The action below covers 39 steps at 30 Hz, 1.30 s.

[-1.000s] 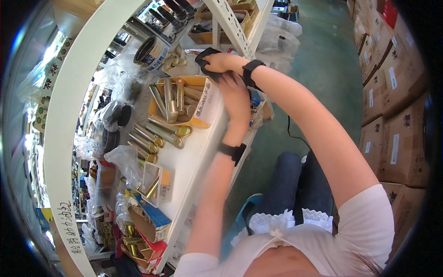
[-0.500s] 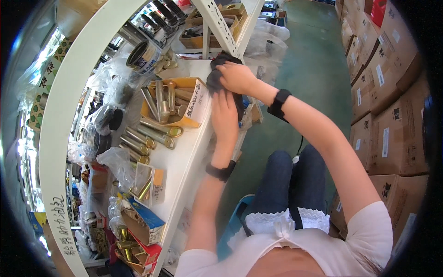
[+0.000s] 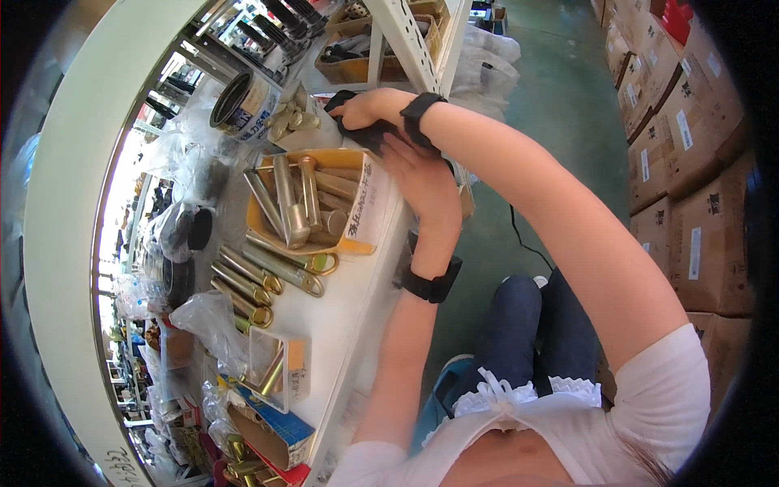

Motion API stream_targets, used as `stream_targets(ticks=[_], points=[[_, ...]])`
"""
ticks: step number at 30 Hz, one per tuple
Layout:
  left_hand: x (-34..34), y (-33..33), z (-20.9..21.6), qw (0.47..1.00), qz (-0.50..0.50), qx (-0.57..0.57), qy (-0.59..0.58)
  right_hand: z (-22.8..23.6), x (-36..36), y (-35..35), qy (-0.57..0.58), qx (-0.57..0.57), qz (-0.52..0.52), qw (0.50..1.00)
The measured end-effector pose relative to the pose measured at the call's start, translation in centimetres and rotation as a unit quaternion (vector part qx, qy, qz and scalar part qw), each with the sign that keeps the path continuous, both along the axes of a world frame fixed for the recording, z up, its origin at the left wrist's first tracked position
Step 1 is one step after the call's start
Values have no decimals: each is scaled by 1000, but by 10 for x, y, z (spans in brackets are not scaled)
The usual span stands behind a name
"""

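Note:
A dark cloth point(image 3: 355, 130) lies bunched on the white shelf point(image 3: 345, 312), close to the perforated upright. My right hand point(image 3: 369, 109) reaches over and presses down on it, fingers curled round the material. My left hand point(image 3: 422, 187) is beside the shelf's front edge, its stretched fingers lying against the near part of the cloth; their tips are partly blurred. Just left of my left hand stands a yellow cardboard box point(image 3: 369, 203) holding several metal pins. More metal pins point(image 3: 288, 269) lie in a row on the shelf nearer to me.
A white perforated upright point(image 3: 406, 49) rises behind my hands. Further back is a tray of parts point(image 3: 365, 61); a round tin point(image 3: 243, 105) stands to the left. A clear plastic box point(image 3: 272, 373) and a blue carton point(image 3: 276, 426) sit nearer. Stacked brown cartons point(image 3: 698, 227) line the right side.
My right hand has slid left with the cloth, past the far corner of the yellow box. The left hand has shifted right and its wrist has turned. The view has moved slightly.

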State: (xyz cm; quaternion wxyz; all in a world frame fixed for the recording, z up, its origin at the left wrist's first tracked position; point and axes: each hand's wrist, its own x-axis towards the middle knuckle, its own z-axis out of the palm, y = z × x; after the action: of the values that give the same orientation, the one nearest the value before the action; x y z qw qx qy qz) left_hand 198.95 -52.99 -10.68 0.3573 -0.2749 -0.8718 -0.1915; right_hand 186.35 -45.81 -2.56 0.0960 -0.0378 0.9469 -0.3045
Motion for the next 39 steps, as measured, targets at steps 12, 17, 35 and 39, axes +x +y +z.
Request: stream_targets(ticks=[12, 17, 35, 39], points=[[-35, -2, -11, 993, -18, -112, 19, -1, 8, 1, 54, 24, -15, 998], [-2, -20, 10, 988, -23, -142, 52, -22, 53, 12, 140, 15, -51, 989], [74, -94, 13, 981, -166, -97, -4, -63, 158, 4, 355, 107, -180, 911], [55, -84, 31, 988, -127, -77, -38, -38, 121, -1, 237, 117, -145, 953]])
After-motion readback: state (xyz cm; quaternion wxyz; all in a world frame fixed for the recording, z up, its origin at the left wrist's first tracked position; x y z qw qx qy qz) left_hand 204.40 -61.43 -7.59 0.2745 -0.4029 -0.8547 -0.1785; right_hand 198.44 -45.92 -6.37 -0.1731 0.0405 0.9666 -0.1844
